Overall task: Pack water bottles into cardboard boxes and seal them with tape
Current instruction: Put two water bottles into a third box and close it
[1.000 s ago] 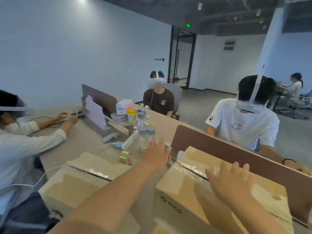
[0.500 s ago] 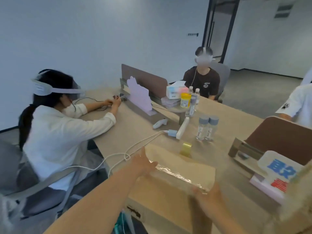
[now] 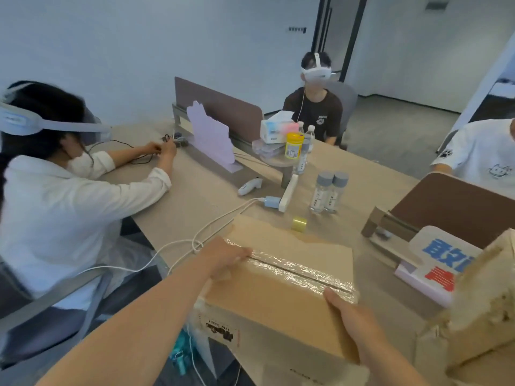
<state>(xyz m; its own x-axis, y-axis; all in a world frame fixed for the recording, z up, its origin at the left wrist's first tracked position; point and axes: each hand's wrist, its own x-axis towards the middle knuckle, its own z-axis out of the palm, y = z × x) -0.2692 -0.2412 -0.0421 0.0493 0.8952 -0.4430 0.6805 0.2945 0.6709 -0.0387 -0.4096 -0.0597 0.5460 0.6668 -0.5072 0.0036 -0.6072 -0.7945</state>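
Observation:
A closed cardboard box [image 3: 278,299] with clear tape along its top seam sits at the table's near-left edge. My left hand [image 3: 227,256] grips its far-left end at the tape line. My right hand [image 3: 352,321] holds its near-right corner. Two water bottles with grey caps [image 3: 327,192] stand upright beyond the box. A small yellow tape roll [image 3: 299,224] lies on the table between the box and the bottles. A second, worn cardboard box [image 3: 479,307] is at the right edge.
Three people with headsets sit around the table [image 3: 195,201]. White cables [image 3: 192,243], a controller [image 3: 249,186], a charger, a tissue box [image 3: 277,128], a yellow-lidded jar [image 3: 294,144] and more bottles lie behind. Brown dividers [image 3: 451,207] and a printed sign [image 3: 437,257] stand right.
My view has swung left, from the right-hand box to the left-hand one. Both hands left the first box and now grip the taped left box at its two ends.

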